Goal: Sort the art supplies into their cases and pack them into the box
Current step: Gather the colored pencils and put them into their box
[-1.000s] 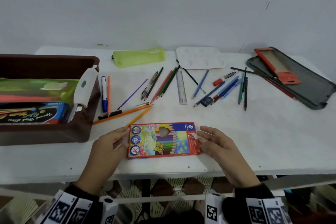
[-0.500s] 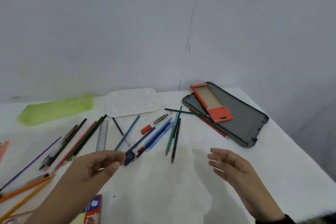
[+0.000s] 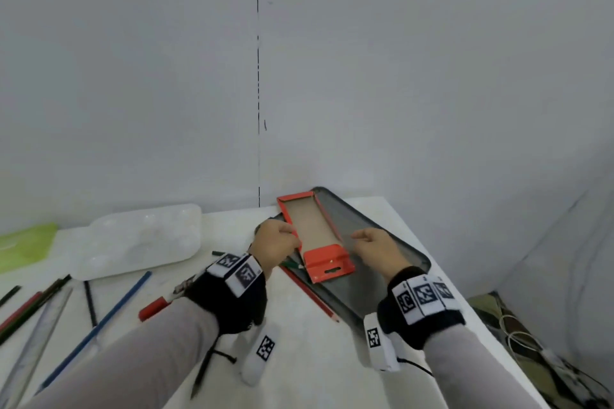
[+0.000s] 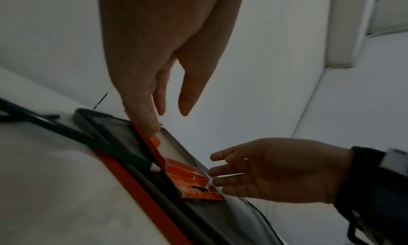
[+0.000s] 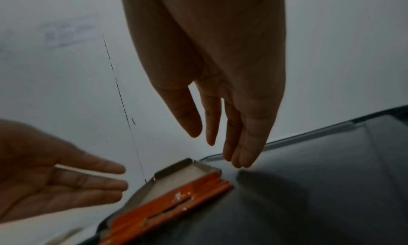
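Observation:
An empty red cardboard pencil tray [image 3: 314, 236] lies on a flat grey case [image 3: 392, 252] at the table's far right corner. My left hand [image 3: 285, 237] is at the tray's left edge with straight fingers. In the left wrist view one fingertip [image 4: 146, 126] touches the tray's red rim [image 4: 154, 149]. My right hand [image 3: 363, 237] hovers open just right of the tray, over the grey case [image 5: 309, 187], holding nothing. A green pencil [image 3: 292, 264] and a red pencil [image 3: 310, 292] lie along the case's left edge.
A white palette [image 3: 139, 242] sits left of the hands, with a green pouch [image 3: 23, 247] beyond it. A blue pencil [image 3: 99, 319], a red marker [image 3: 156, 307], a ruler [image 3: 36, 339] and more pencils lie scattered at lower left. The table's right edge [image 3: 481, 325] is close to the case.
The view has swung right, away from the coloured-pencil box and the brown box. Both hands have left that pencil box and moved to the red tray on the grey case.

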